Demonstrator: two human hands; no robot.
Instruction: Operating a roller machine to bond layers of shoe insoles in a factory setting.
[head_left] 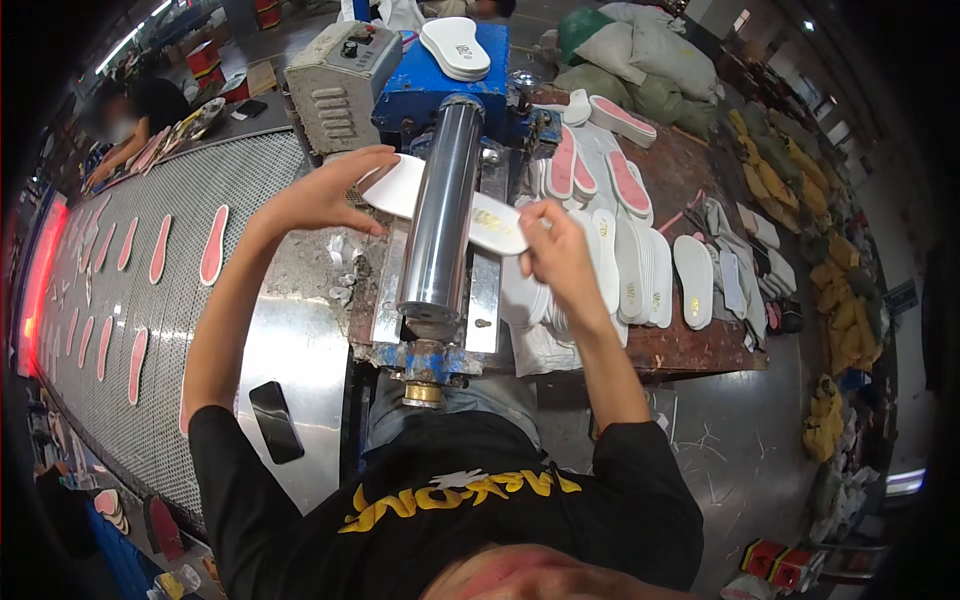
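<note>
A white insole [490, 228] with gold print lies crosswise at a shiny metal roller [442, 215], whose cylinder hides its middle. My right hand [556, 256] pinches the insole's right end between thumb and fingers. On the other side of the roller, my left hand [325, 197] is open, thumb and fingers spread around the white end that sticks out there. Whether its fingertips touch that end I cannot tell. Behind the roller, a small stack of white insoles [458, 48] rests on the blue machine housing [410, 85].
Left is a mesh conveyor [200, 165] carrying rows of pink insoles; a phone [276, 422] lies on its metal edge. A brown table [690, 345] at right bears white and pink insole stacks. A grey control box [340, 80] stands behind my left hand. Another person [150, 110] sits far left.
</note>
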